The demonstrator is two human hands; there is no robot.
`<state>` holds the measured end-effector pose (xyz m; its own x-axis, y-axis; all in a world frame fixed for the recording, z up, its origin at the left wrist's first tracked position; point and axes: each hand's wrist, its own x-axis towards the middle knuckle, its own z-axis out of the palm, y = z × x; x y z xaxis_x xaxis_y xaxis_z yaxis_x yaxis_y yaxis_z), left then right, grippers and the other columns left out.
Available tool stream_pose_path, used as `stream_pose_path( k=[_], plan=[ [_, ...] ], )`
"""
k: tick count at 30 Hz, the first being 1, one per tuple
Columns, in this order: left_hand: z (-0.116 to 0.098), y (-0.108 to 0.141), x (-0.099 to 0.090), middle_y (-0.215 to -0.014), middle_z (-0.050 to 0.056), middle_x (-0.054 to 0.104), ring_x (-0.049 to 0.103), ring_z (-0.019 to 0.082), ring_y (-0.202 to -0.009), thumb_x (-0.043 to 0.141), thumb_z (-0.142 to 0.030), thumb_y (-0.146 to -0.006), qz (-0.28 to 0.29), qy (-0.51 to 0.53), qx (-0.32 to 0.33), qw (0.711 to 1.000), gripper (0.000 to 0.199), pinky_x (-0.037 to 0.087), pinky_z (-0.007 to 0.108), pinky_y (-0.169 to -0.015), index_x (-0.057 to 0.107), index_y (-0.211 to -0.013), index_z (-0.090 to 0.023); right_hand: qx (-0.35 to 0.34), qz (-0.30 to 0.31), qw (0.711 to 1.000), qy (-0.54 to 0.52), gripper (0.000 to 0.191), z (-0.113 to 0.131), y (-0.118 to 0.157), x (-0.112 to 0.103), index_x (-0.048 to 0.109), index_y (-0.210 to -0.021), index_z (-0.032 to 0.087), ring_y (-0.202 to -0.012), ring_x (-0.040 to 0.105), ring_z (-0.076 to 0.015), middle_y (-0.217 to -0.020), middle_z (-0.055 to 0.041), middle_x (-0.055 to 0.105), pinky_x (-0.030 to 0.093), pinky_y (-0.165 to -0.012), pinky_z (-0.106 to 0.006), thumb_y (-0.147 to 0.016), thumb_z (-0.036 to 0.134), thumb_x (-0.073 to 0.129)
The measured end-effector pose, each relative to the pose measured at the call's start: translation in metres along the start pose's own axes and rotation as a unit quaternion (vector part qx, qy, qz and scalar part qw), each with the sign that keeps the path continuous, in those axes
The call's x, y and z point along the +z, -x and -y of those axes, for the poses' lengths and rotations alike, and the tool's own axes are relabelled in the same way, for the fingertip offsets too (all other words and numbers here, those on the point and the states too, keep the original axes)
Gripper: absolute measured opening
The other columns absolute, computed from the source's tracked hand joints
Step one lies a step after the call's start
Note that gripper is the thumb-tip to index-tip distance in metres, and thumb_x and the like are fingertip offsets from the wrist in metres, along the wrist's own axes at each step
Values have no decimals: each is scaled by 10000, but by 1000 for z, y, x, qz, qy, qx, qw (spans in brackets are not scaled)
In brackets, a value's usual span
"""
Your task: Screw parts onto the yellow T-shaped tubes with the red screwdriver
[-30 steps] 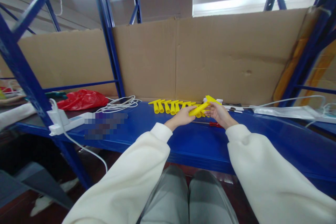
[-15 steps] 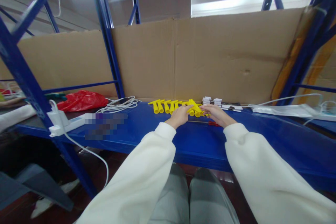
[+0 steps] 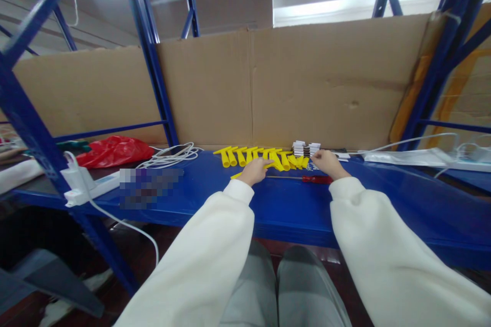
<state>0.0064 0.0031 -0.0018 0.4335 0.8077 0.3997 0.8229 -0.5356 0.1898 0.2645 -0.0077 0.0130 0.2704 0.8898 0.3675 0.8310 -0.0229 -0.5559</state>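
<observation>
My left hand (image 3: pixel 253 171) is closed around a yellow part whose ends stick out on both sides of the fist. Behind it, several yellow T-shaped parts (image 3: pixel 232 157) stand in a row along the back of the blue table, with smaller yellow pieces (image 3: pixel 298 162) at the right end. My right hand (image 3: pixel 327 161) is beside the stacked white and black pieces (image 3: pixel 307 149), its fingers pressed together; whatever they hold is too small to make out. A screwdriver with a red handle (image 3: pixel 317 179) lies just in front of the right hand.
The blue table (image 3: pixel 291 209) has a cardboard wall (image 3: pixel 307 82) behind it. At left are white cables (image 3: pixel 172 156), a white power strip (image 3: pixel 99 184) and a red plastic bag (image 3: pixel 118 151). Another person's sleeve (image 3: pixel 23 176) shows at the far left. A white packet (image 3: pixel 410 157) lies at right.
My hands have moved apart. The left hand shifted left with a yellow part, and the right hand moved right beside the white and black stack. More of the screwdriver and small yellow pieces shows.
</observation>
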Motion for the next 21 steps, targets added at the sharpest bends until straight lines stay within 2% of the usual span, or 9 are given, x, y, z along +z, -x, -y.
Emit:
stream_pose_path(
  k=[2, 4, 9, 15, 18, 21],
  plan=[
    [-1, 1, -1, -1317, 97, 695, 636, 256, -1236, 604, -114, -894, -5, 10, -8, 1000, 455, 478, 348, -1066, 677, -1329, -227, -22, 33, 994, 105, 167, -5, -1, -5, 752, -774, 179, -913, 700, -249, -922, -101, 776, 496, -752, -286, -789, 131, 593],
    [-1, 1, -1, -1338, 99, 683, 621, 252, -1262, 604, -103, -890, -8, 21, -16, 1000, 468, 460, 342, -1088, 668, -1341, -211, -46, 82, 985, 146, 173, -9, -1, -9, 765, -795, 185, -914, 703, -239, -938, -91, 781, 501, -770, -278, -786, 133, 600],
    [0, 1, -2, -1397, 106, 641, 583, 244, -1313, 603, -100, -891, -6, 34, -30, 999, 503, 426, 330, -1123, 623, -1389, -173, -125, 207, 965, 104, 155, -16, 0, -19, 771, -749, 192, -827, 699, -227, -840, -46, 778, 524, -776, -281, -792, 268, 644],
    [0, -2, -2, -1401, 92, 639, 585, 240, -1309, 607, -115, -896, -3, 26, -26, 999, 493, 432, 321, -1115, 625, -1385, -177, -164, 253, 951, 63, 359, -20, 2, -27, 807, -820, 218, -849, 703, -264, -866, -59, 783, 541, -755, -313, -710, 548, 718],
    [0, -4, -1, -1406, 81, 637, 588, 233, -1307, 608, -115, -895, -6, 31, -22, 999, 494, 434, 308, -1115, 627, -1383, -189, -171, 276, 944, 57, 400, -20, 3, -27, 808, -851, 218, -840, 704, -262, -878, -62, 784, 538, -749, -315, -702, 575, 709],
    [0, -5, 0, -1399, 80, 643, 591, 222, -1304, 593, -102, -900, -21, 35, -14, 999, 481, 420, 302, -1130, 635, -1372, -182, -177, 283, 940, 66, 371, -20, 3, -28, 793, -793, 214, -810, 695, -255, -831, -58, 775, 529, -740, -313, -717, 564, 694]
  ],
)
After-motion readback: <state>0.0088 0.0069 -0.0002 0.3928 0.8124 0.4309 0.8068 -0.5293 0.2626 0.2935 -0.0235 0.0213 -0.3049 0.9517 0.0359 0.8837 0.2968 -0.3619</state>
